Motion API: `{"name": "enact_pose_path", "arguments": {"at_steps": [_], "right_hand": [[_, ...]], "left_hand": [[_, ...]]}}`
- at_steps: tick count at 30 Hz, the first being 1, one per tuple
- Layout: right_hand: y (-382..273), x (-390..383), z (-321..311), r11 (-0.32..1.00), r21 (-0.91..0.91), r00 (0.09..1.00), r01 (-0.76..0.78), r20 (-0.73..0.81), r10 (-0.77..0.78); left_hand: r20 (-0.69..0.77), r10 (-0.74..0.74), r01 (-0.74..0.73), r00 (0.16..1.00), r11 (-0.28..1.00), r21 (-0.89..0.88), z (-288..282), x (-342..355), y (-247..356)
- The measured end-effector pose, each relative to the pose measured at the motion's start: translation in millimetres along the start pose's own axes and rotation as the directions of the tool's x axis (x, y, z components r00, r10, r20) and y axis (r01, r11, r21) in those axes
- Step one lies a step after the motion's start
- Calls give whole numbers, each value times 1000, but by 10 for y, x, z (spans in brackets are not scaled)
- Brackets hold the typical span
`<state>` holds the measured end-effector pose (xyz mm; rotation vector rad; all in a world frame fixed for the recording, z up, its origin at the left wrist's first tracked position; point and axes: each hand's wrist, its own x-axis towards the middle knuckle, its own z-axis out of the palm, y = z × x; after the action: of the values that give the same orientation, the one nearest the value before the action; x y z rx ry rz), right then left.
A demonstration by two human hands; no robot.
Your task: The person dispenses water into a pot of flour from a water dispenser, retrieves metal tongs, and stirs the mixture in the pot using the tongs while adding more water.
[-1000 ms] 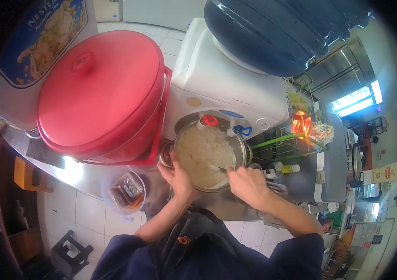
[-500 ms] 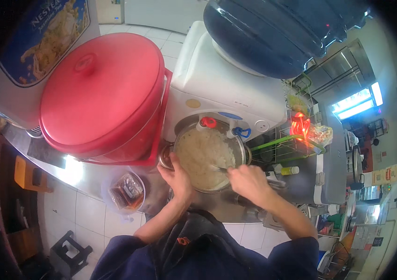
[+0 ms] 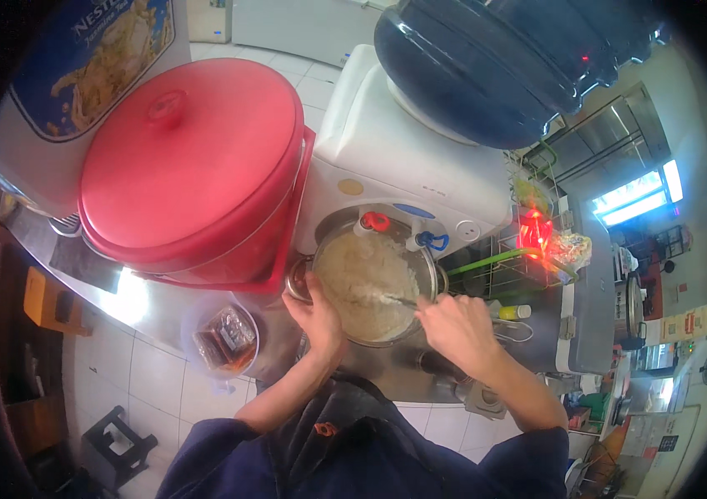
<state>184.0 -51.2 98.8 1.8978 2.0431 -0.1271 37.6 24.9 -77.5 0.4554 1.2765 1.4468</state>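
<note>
A round metal pot (image 3: 432, 312) with a pale, rice-like mass (image 3: 362, 262) stands on the metal counter, below the taps of a white water dispenser (image 3: 407, 170). My left hand (image 3: 318, 320) grips the pot's left side by its loop handle, thumb at the rim; its other fingers are partly hidden. My right hand (image 3: 457, 333) is closed around the handle of a metal spoon-like utensil (image 3: 402, 300) at the right rim. The utensil's tip is in the pale mass, so its exact shape cannot be made out.
A large red lidded bucket (image 3: 191, 166) stands left of the dispenser, which carries a blue water bottle (image 3: 495, 71). A clear tub (image 3: 204, 362) with wrapped brown packs sits near the counter's front edge. On the right is a wire rack (image 3: 495, 266) with green edging.
My right hand has shifted slightly right and down with the utensil, whose end has moved through the pale mass. The left hand stays at the pot; the view has shifted a little.
</note>
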Motion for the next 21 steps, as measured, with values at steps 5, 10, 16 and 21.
{"name": "enact_pose_path", "arguments": {"at_steps": [5, 10, 16, 21], "right_hand": [[37, 294, 247, 993, -78, 986, -90, -146, 78], [-22, 510, 380, 960, -213, 979, -182, -132, 156], [87, 613, 203, 974, -226, 989, 0, 146, 34], [294, 732, -27, 979, -94, 944, 181, 296, -146]], "left_hand": [[23, -48, 49, 999, 998, -49, -26, 10, -20], [26, -29, 29, 999, 999, -29, -11, 23, -30], [30, -54, 54, 998, 998, -19, -16, 17, 12], [-4, -76, 76, 997, 997, -25, 37, -33, 122]]}}
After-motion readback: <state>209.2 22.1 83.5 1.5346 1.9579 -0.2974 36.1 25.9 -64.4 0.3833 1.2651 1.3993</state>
